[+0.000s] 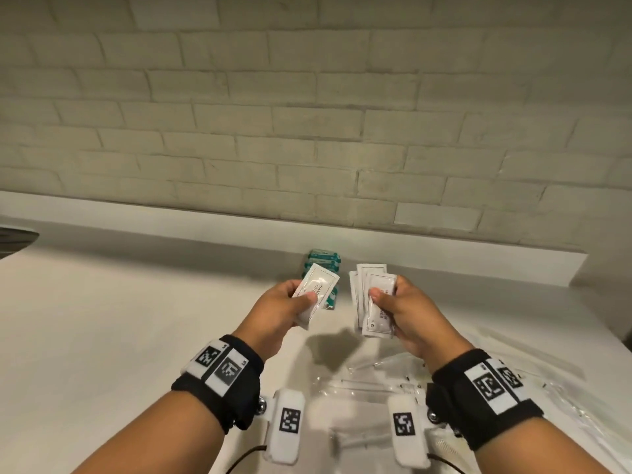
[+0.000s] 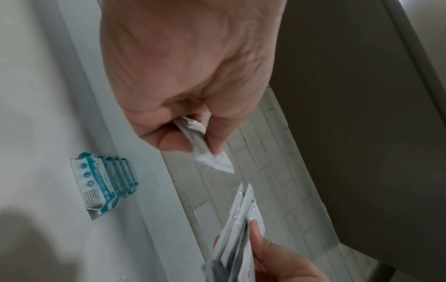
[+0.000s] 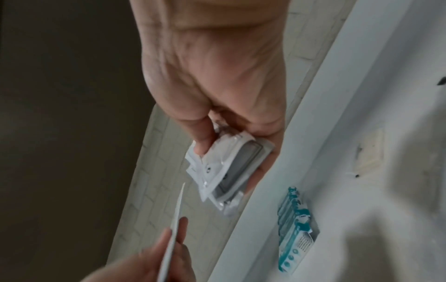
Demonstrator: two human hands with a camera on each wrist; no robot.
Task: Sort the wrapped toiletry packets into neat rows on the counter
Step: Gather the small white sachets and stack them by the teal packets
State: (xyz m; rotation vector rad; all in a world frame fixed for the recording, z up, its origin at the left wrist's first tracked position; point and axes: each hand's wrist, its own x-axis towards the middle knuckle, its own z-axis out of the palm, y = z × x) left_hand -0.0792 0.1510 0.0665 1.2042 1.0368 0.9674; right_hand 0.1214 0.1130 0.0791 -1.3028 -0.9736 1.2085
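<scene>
My left hand [image 1: 294,301] pinches a single white sachet [image 1: 316,289] between thumb and fingers, held above the counter; the left wrist view shows that sachet [image 2: 205,152] edge-on. My right hand [image 1: 393,309] grips a fanned stack of several white sachets [image 1: 371,295], thumb on top; the stack [image 3: 226,169] fills the right wrist view. Behind the hands, a row of teal-and-white wrapped packets [image 1: 323,261] lies on the white counter [image 1: 136,319] near the back ledge. The teal row [image 2: 106,183] also shows from the left wrist, and the teal row [image 3: 293,230] from the right.
Crumpled clear plastic wrapping [image 1: 393,374] lies on the counter under and right of my right wrist. A raised white ledge [image 1: 239,230] runs below the pale brick wall [image 1: 307,114]. A dark object's edge [image 1: 17,241] shows at far left.
</scene>
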